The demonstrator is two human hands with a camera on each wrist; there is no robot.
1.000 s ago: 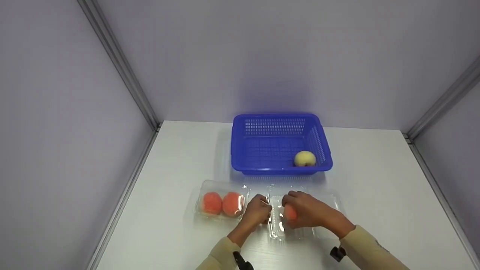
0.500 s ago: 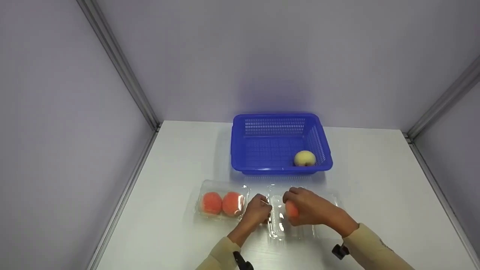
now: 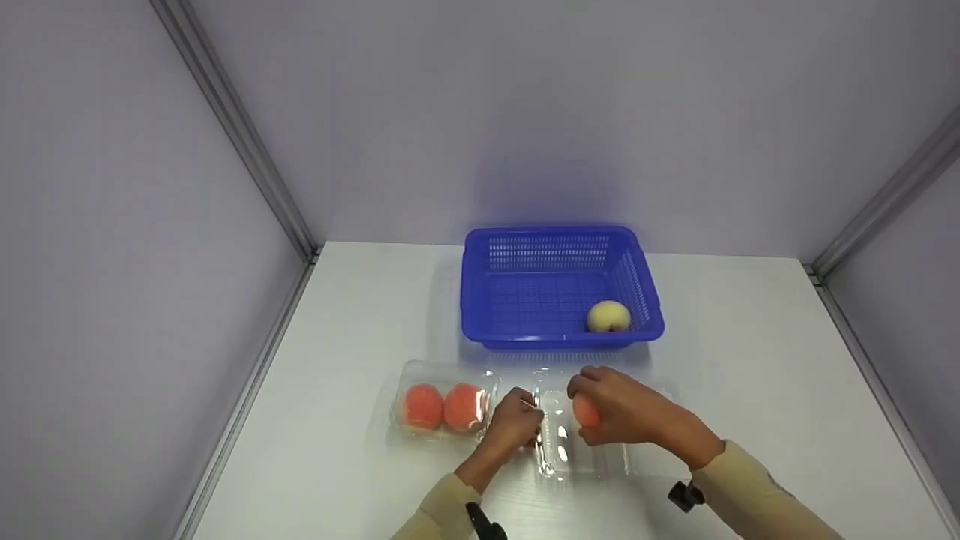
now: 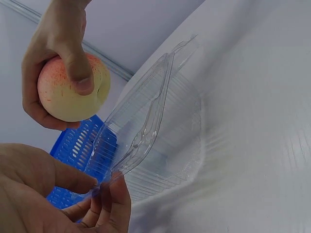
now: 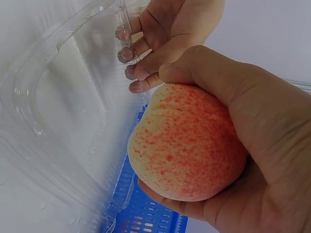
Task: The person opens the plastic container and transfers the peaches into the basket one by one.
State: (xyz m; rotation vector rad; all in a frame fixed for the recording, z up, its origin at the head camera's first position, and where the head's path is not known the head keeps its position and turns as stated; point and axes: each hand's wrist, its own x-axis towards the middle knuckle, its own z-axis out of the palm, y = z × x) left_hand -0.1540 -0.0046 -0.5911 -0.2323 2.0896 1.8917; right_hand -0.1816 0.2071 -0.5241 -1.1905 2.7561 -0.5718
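- The right hand (image 3: 619, 409) holds a red-flecked, pale yellow peach (image 5: 189, 141), its thumb and fingers curled around the sides.
- That peach is above an open clear plastic container (image 4: 180, 121) and apart from it.
- The left hand (image 3: 514, 424) pinches the near rim of this container between thumb and fingertips.
- Just to the left of that hand, a second clear plastic container (image 3: 441, 371) rests on the white surface (image 3: 360, 315), with two reddish peaches (image 3: 424, 406) side by side inside.
- Beyond both containers stands a blue slatted plastic basket (image 3: 540, 337); a pale yellow peach (image 3: 609, 316) lies in its near right corner.
- Beige sleeves (image 3: 750, 487) cover both forearms.
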